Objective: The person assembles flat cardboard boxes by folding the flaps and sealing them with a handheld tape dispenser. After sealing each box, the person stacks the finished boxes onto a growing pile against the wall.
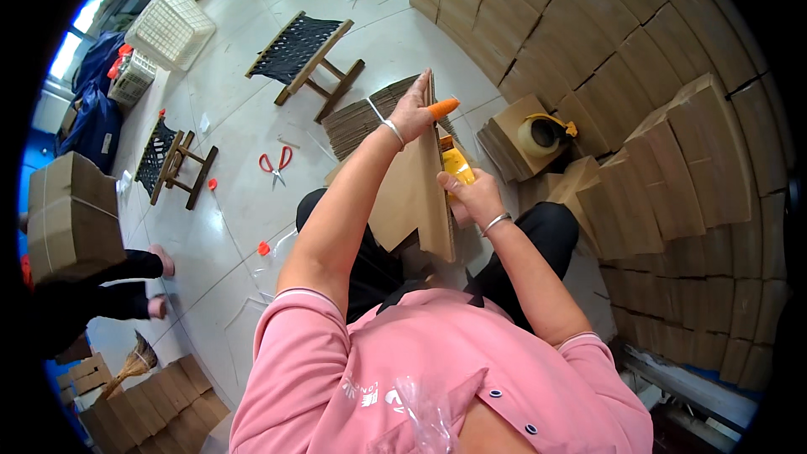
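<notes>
A brown cardboard box (412,202) stands on edge between my knees, seen nearly end-on. My left hand (412,116) grips its far upper edge, the fingers along one side and the thumb, in an orange finger cover (443,108), on the other. My right hand (476,195) is closed around a yellow tape dispenser (456,165) against the right side of the box. The dispenser's lower part is hidden by the hand. Just beyond the box lies a bundle of flattened cardboard (357,128) bound with a white strap.
Stacked cartons (588,25) wall off the right side. Another tape dispenser (540,134) rests on folded cardboard (513,122). Red-handled scissors (276,166) and two folding stools (298,50) are on the tiled floor. At left, another person carries a strapped carton (74,214).
</notes>
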A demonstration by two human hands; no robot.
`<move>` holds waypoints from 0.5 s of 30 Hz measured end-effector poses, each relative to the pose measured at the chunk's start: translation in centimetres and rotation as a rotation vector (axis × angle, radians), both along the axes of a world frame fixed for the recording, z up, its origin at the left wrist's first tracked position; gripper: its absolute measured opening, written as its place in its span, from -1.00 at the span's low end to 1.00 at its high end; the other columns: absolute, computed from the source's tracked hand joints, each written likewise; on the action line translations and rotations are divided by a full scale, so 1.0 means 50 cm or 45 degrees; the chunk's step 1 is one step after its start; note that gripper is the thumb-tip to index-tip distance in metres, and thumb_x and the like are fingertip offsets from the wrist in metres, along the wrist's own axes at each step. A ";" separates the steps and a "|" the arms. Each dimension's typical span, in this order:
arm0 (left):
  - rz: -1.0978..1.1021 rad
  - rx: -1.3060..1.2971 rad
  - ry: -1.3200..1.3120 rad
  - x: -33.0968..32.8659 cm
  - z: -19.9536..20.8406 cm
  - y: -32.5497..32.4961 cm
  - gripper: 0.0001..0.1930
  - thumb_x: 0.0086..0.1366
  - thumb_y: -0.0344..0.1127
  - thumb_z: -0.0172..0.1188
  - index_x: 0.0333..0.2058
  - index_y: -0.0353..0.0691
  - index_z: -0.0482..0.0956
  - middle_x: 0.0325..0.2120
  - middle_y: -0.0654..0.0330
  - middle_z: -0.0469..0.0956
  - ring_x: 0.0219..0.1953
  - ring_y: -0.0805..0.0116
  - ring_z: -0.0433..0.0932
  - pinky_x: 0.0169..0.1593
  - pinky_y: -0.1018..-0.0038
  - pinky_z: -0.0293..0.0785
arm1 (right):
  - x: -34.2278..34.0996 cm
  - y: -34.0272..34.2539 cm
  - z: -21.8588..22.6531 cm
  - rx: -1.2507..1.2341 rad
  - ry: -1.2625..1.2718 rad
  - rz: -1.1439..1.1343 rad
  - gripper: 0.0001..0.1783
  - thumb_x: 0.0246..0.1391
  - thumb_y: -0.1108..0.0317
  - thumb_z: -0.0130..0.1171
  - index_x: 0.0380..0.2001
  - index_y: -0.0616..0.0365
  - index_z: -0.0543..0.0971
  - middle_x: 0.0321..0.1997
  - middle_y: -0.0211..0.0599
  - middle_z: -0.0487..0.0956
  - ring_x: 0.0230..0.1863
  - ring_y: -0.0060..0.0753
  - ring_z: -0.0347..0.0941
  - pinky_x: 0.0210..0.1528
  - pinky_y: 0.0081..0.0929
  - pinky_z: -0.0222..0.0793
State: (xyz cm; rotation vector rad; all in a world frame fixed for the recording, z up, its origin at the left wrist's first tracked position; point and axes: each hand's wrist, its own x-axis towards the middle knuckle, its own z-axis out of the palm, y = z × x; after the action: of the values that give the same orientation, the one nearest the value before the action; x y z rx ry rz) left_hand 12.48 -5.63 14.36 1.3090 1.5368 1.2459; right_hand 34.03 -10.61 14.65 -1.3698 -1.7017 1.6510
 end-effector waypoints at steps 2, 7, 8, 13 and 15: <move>-0.061 -0.013 -0.171 0.007 -0.005 -0.003 0.07 0.05 0.09 0.37 0.32 -0.35 -0.10 0.24 -0.13 0.17 0.30 0.14 0.14 0.30 0.42 0.08 | 0.011 0.005 0.033 -0.019 -0.027 -0.018 -0.24 -0.28 -0.20 0.45 -0.30 0.33 0.51 -0.34 -0.20 0.61 -0.33 -0.44 0.54 -0.25 -0.47 0.46; -0.031 -0.014 -0.439 -0.005 0.020 -0.043 -0.12 0.19 -0.21 0.29 0.35 -0.14 -0.08 0.10 0.12 0.31 0.10 0.36 0.33 0.18 0.46 0.26 | 0.029 0.004 0.053 0.135 -0.354 0.074 -0.30 -0.23 -0.13 0.45 -0.27 0.31 0.52 -0.34 -0.26 0.60 -0.36 -0.49 0.53 -0.27 -0.49 0.45; 0.002 0.061 -0.342 -0.015 -0.002 -0.041 -0.14 0.19 -0.18 0.29 0.34 -0.11 -0.05 0.03 0.13 0.34 0.07 0.35 0.35 0.16 0.45 0.28 | 0.031 -0.002 0.054 0.192 -0.491 0.112 -0.32 -0.22 -0.11 0.45 -0.27 0.30 0.52 -0.34 -0.28 0.60 -0.37 -0.50 0.52 -0.28 -0.50 0.45; 0.097 0.002 -0.119 -0.030 0.010 -0.057 -0.05 0.08 -0.16 0.40 0.31 -0.30 -0.01 0.20 0.01 0.24 0.22 0.29 0.25 0.18 0.47 0.28 | 0.019 -0.047 0.073 -0.034 -0.058 0.068 -0.31 -0.24 -0.10 0.46 -0.27 0.32 0.52 -0.34 -0.20 0.61 -0.37 -0.42 0.54 -0.27 -0.45 0.45; 0.090 -0.005 -0.206 -0.033 0.008 -0.061 -0.04 0.07 -0.16 0.40 0.31 -0.30 -0.01 0.19 0.01 0.25 0.22 0.29 0.25 0.19 0.47 0.26 | 0.007 -0.048 0.059 0.194 -0.350 0.187 -0.35 -0.22 -0.06 0.46 -0.26 0.31 0.52 -0.33 -0.23 0.61 -0.37 -0.46 0.53 -0.26 -0.47 0.45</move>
State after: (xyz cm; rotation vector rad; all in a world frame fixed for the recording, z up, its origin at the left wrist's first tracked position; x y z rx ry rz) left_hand 10.83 -8.67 14.77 1.1304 1.4807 1.3578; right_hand 34.39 -13.02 17.62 -1.4827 -2.0817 1.4223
